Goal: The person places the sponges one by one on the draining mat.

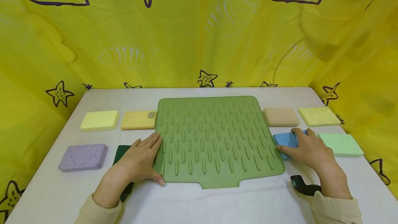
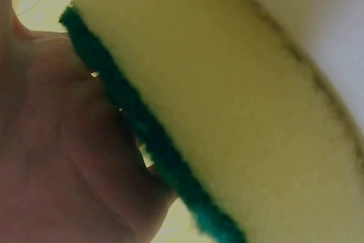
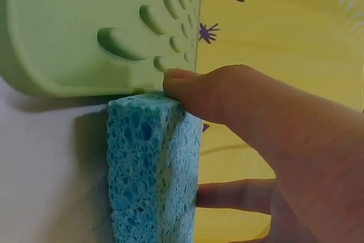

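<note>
A green silicone mat (image 1: 214, 141) with raised oval ridges lies mid-table, its tab toward me. My left hand (image 1: 141, 158) rests along its left edge, fingers extended, thumb at the near corner. Partly hidden beneath that hand and wrist is a sponge with a dark green scouring side (image 1: 121, 153); its yellow foam (image 2: 216, 101) fills much of the left wrist view. At the mat's right edge, my right hand (image 1: 311, 149) holds a porous blue sponge (image 1: 286, 141) between thumb and fingers. The thumb (image 3: 193, 86) lies over the sponge's end, beside the mat.
Left of the mat lie a pale yellow sponge (image 1: 99, 120), an orange-yellow sponge (image 1: 138, 119) and a purple sponge (image 1: 83, 157). On the right are a beige sponge (image 1: 281, 117), a speckled yellow sponge (image 1: 319, 116) and a mint green sponge (image 1: 342, 144). A yellow patterned curtain (image 1: 186, 37) surrounds the table.
</note>
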`<state>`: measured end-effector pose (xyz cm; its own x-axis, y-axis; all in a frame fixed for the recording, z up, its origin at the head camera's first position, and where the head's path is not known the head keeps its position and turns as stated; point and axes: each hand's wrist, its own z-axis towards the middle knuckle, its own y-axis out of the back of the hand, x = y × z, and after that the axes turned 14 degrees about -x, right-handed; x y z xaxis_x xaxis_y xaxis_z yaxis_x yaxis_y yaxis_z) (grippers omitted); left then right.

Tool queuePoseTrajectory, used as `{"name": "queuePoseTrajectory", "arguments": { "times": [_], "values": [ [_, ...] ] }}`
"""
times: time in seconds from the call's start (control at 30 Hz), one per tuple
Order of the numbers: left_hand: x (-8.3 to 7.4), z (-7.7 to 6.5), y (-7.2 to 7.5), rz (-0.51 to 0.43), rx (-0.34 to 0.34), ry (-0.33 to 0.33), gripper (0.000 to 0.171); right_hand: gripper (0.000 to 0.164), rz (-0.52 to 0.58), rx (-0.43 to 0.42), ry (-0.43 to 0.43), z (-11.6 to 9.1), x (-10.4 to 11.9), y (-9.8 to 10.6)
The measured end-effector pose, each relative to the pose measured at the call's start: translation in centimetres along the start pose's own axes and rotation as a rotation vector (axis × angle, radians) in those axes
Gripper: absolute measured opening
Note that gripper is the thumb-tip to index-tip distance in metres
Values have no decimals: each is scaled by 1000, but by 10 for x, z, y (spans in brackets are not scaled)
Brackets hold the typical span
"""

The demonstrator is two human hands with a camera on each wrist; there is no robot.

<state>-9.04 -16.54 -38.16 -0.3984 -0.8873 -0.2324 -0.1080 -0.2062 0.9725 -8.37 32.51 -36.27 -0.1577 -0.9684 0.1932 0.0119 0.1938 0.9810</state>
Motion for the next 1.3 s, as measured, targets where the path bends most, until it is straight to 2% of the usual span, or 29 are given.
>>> {"name": "queuePoseTrajectory", "arguments": {
  "times": [0.33,0.8,1.07,1.3],
  "values": [
    [0,1,1,-1,1,-2,139,102,14,-26,16,1,4,1],
    [0,1,0,-19,6,14,137,90,44,-121,169,0,16,-3],
    [0,1,0,-24,5,12,137,83,81,-158,207,-4,32,-5],
    [2,1,1,-34,-3,19,138,85,47,-186,288,-6,51,-5]
  ]
}}
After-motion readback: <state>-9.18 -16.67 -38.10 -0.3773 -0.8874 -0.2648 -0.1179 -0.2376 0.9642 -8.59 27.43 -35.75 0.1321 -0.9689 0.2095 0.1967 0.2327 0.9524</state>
